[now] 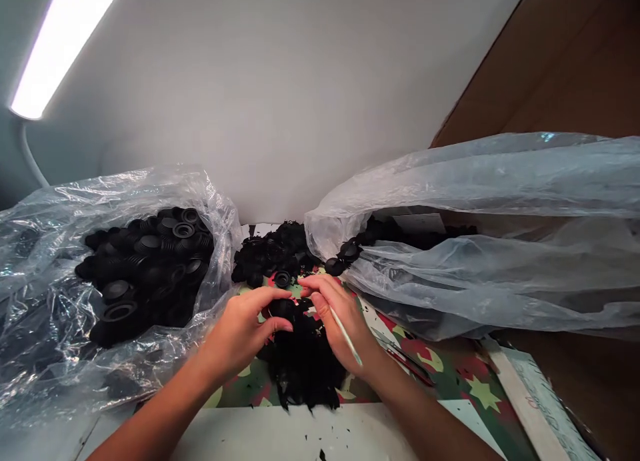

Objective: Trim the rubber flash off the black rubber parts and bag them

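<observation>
Between the thumb and fingers of my left hand (245, 321) is a round black rubber part (283, 308), partly covered by the fingertips. My right hand (340, 321) is closed round a slim white-handled tool (350, 341), held like a pen. Its tip points toward the rubber part, but I cannot make out the tip or whether it touches. Under both hands lies a heap of black trimmings (305, 368). Just beyond the left fingertips rests a loose black ring-shaped rubber part (283, 279).
A clear plastic bag (165, 181) at left holds many black rubber parts (150, 261). Another plastic bag (450, 274) lies open at right. Black pieces (270, 254) are heaped between them. Thin tools (410, 364) lie right of my right wrist. Cardboard (565, 68) stands behind; a lamp (65, 48) shines upper left.
</observation>
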`<state>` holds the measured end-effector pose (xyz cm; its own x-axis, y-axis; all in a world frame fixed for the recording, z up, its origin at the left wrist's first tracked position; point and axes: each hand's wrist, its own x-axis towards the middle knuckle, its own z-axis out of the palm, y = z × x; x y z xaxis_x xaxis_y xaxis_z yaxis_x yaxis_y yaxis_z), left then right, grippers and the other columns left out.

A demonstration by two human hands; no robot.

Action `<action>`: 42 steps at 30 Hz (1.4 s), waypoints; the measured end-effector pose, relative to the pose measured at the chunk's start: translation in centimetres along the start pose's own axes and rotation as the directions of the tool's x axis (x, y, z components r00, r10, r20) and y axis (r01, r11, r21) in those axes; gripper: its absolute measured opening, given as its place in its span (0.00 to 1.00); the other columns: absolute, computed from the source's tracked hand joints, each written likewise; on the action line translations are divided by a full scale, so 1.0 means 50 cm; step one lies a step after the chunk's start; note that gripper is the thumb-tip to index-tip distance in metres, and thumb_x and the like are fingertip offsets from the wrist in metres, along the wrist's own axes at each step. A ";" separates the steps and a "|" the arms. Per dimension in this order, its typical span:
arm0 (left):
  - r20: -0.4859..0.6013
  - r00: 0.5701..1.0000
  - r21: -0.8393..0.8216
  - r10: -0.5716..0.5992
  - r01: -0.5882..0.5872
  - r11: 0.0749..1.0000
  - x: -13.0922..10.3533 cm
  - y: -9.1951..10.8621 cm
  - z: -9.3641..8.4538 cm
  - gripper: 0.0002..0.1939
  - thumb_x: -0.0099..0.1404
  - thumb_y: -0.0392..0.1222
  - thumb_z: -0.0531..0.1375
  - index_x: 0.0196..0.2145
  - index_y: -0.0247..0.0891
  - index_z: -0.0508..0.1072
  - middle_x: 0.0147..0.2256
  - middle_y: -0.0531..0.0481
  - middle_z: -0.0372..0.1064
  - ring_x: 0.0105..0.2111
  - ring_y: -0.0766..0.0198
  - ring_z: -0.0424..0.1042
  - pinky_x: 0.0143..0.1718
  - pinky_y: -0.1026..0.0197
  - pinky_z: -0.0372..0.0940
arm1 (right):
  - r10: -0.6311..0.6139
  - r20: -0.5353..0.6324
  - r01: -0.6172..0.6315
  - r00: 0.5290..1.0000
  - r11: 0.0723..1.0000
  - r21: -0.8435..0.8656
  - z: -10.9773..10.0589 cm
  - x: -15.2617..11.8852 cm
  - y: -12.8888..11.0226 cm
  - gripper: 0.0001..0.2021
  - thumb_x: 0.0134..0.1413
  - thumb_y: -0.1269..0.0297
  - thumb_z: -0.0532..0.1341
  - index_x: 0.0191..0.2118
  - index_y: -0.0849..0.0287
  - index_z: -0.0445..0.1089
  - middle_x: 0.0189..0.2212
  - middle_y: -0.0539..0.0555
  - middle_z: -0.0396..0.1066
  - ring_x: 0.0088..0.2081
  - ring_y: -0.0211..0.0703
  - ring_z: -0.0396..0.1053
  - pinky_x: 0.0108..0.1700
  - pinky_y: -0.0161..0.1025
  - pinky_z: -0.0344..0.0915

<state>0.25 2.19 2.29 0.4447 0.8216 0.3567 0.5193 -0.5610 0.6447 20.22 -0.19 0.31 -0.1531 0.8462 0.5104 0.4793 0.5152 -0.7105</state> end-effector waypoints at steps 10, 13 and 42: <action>-0.001 0.970 0.254 0.242 -0.233 0.939 -0.014 0.016 0.005 0.13 0.67 0.31 0.60 0.48 0.43 0.75 0.35 0.48 0.77 0.36 0.57 0.75 0.39 0.57 0.70 | -0.111 0.099 0.143 0.989 0.897 -0.418 0.033 -0.018 -0.029 0.04 0.69 0.65 0.55 0.43 0.57 0.64 0.36 0.55 0.74 0.37 0.50 0.72 0.39 0.45 0.59; 0.043 0.965 0.283 0.260 -0.262 0.923 -0.017 0.017 0.002 0.10 0.68 0.31 0.59 0.43 0.42 0.75 0.34 0.48 0.76 0.34 0.57 0.72 0.36 0.58 0.68 | -0.174 0.158 0.233 0.972 0.811 -0.537 0.037 -0.016 -0.020 0.07 0.70 0.67 0.55 0.36 0.56 0.63 0.30 0.52 0.72 0.32 0.48 0.69 0.37 0.44 0.55; -0.106 0.921 -0.775 -0.374 0.159 0.611 -0.004 -0.003 -0.015 0.18 0.50 0.48 0.76 0.37 0.38 0.81 0.40 0.44 0.82 0.39 0.58 0.78 0.41 0.61 0.72 | -0.131 0.110 0.152 0.985 0.964 -0.217 0.008 -0.011 0.006 0.24 0.73 0.54 0.48 0.31 0.54 0.77 0.39 0.54 0.75 0.37 0.44 0.70 0.39 0.41 0.61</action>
<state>-0.45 2.20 2.62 0.1376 0.9776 0.1591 -0.1778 -0.1336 0.9749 20.08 -0.45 -0.39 -0.3084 0.7811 0.5430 0.6267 0.5962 -0.5018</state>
